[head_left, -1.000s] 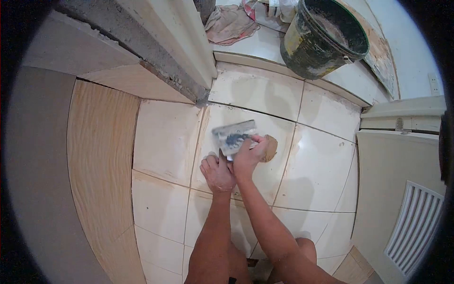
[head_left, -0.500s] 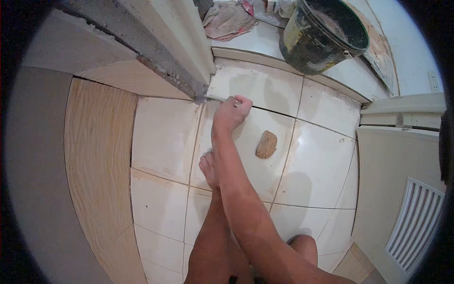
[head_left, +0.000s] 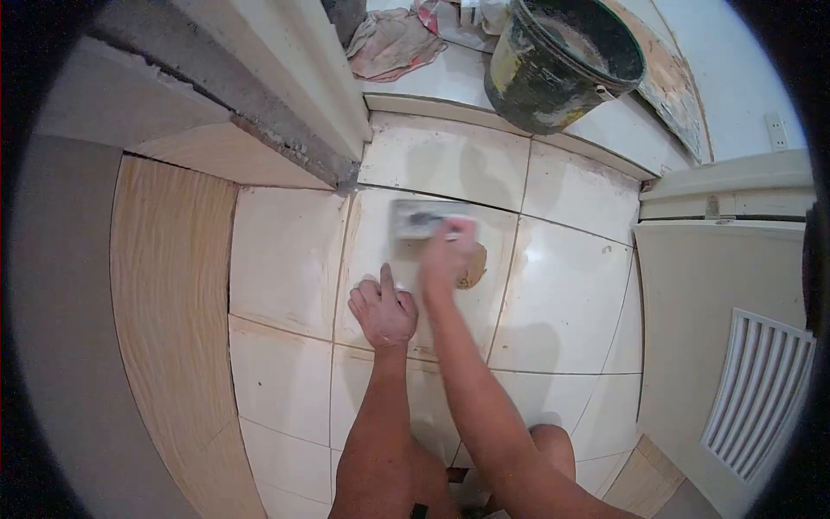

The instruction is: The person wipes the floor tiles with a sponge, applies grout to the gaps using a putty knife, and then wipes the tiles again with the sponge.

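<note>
My right hand (head_left: 450, 257) is blurred by motion, its fingers closed round the handle of a flat rectangular trowel (head_left: 417, 227). The trowel's grey blade is over a cream floor tile (head_left: 491, 324), near the dark joint at the tile's far edge; whether it touches cannot be seen. Palm down on the same tile, my left hand (head_left: 386, 316) has its fingers apart and holds nothing, with the index finger pointing forward. A brown rough lump (head_left: 474, 268), perhaps a sponge, lies beside my right hand and is partly hidden by it.
A stained dark bucket (head_left: 562, 73) stands on the raised ledge beyond the tiles, with a crumpled cloth (head_left: 396, 43) left of it. A door with a louvred vent (head_left: 761, 389) stands on the right. To the left are a rough wall edge (head_left: 294, 149) and wood-patterned tiles (head_left: 173, 303).
My right hand has come back from the far joint and slightly right, bringing the trowel flat into view. My left hand, mostly hidden behind the right forearm before, now shows fully. The view has shifted slightly.
</note>
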Available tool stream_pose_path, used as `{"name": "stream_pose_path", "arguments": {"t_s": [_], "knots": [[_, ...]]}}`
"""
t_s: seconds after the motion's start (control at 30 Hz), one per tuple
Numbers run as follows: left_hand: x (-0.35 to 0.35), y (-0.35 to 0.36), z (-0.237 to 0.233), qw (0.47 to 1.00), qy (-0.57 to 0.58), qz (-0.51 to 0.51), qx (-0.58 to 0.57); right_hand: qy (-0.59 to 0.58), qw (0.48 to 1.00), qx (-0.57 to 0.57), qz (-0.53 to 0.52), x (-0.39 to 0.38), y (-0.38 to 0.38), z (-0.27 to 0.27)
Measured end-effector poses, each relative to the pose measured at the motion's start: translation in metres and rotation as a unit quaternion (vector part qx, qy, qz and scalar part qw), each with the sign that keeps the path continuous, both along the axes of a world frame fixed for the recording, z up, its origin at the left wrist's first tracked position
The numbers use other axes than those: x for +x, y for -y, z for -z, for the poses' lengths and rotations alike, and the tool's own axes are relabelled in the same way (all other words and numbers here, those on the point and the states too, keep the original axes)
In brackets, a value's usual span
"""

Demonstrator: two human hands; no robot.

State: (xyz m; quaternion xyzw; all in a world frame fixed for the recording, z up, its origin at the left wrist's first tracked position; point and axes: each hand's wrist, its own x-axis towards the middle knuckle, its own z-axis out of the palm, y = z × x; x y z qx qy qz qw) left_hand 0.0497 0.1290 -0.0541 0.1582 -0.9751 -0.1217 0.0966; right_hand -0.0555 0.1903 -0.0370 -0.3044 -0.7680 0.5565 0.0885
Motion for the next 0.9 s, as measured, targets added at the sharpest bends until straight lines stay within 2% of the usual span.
{"name": "stream_pose_path", "arguments": {"t_s": [0.07,0.2,0.27,0.3,0.33,0.4,0.5,0.57,0.63,0.7,0.73,0.77,0.8,0.83,0.87,0.9], "knots": [[-0.001,-0.001,-0.003,0.999,-0.035,-0.002,0.009,-0.146,0.982,0.087,0.080,-0.013,-0.032,-0.003],[0.001,0.001,0.000,1.000,-0.010,-0.003,0.027,-0.141,0.988,0.017,0.063,-0.034,-0.038,-0.038],[0.001,0.001,0.000,1.000,-0.006,-0.012,0.028,-0.144,0.981,0.062,-0.115,-0.041,-0.028,-0.046],[0.001,0.002,0.001,1.000,-0.001,-0.010,0.029,-0.147,0.971,0.077,-0.171,-0.046,-0.020,-0.040],[0.002,0.002,0.001,0.999,0.005,-0.008,0.032,-0.147,0.970,0.076,-0.176,-0.046,-0.008,-0.032],[0.003,0.003,0.002,0.999,0.002,-0.006,0.035,-0.147,0.939,0.112,-0.291,-0.045,0.014,-0.014],[0.002,0.003,-0.002,0.999,0.006,-0.006,0.034,-0.174,0.923,0.156,-0.305,-0.049,0.012,0.005],[0.000,0.005,-0.002,0.999,0.011,-0.014,0.029,-0.124,0.954,0.125,-0.242,-0.058,-0.012,0.008],[0.001,0.004,0.000,0.999,0.015,-0.015,0.031,-0.150,0.974,0.112,-0.126,-0.067,-0.032,-0.008],[0.002,0.004,0.002,0.999,0.014,-0.015,0.029,-0.280,0.941,0.133,-0.134,-0.086,-0.053,-0.004],[0.002,0.005,0.002,1.000,0.011,-0.010,0.026,-0.281,0.941,0.132,-0.134,-0.090,-0.069,-0.004],[0.001,0.006,0.002,1.000,0.008,-0.011,0.024,-0.188,0.955,0.014,-0.231,-0.095,-0.085,-0.005],[0.002,0.006,0.001,1.000,0.007,-0.009,0.025,-0.088,0.937,-0.105,-0.323,-0.098,-0.094,-0.007],[0.002,0.006,0.001,1.000,0.006,-0.008,0.026,-0.068,0.915,-0.177,-0.357,-0.099,-0.097,-0.009],[0.002,0.007,0.001,1.000,0.007,-0.010,0.027,-0.067,0.914,-0.176,-0.359,-0.098,-0.092,-0.002],[0.003,0.008,0.002,1.000,-0.001,-0.008,0.021,-0.087,0.932,-0.096,-0.339,-0.094,-0.084,0.011]]}}
